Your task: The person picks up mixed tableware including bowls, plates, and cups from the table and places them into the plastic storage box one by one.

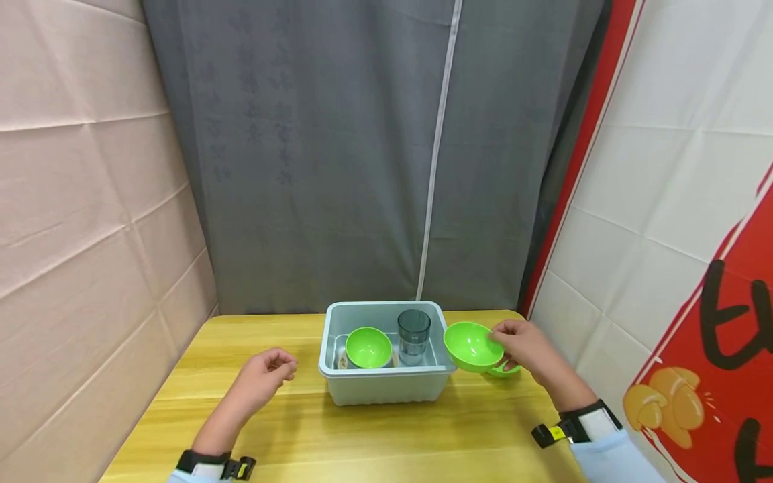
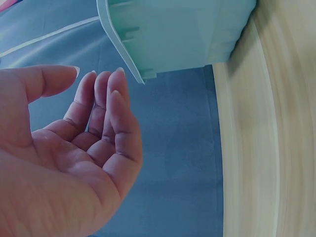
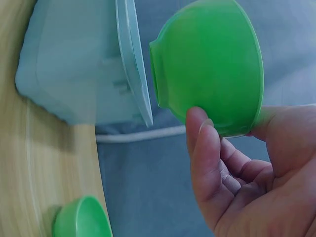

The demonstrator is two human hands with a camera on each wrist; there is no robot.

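My right hand (image 1: 524, 345) pinches the rim of a green bowl (image 1: 473, 345), held up beside the right edge of a pale blue-grey plastic bin (image 1: 392, 388). In the right wrist view the bowl (image 3: 212, 69) is tilted on its side to the camera, thumb at the rim and fingers on its outer wall. Another green bowl (image 3: 83, 219) stands on the table below, mostly hidden in the head view. Inside the bin are a green bowl (image 1: 368, 347) and a dark clear tumbler (image 1: 414, 335). Left of the bin hovers my left hand (image 1: 262, 379), fingers loosely curled, holding nothing.
The bin stands on a wooden table (image 1: 290, 436) near its back edge. A grey curtain (image 1: 326, 168) hangs behind. Pale cloth (image 1: 90, 221) bounds the left side, and a white and red printed banner (image 1: 658, 201) the right.
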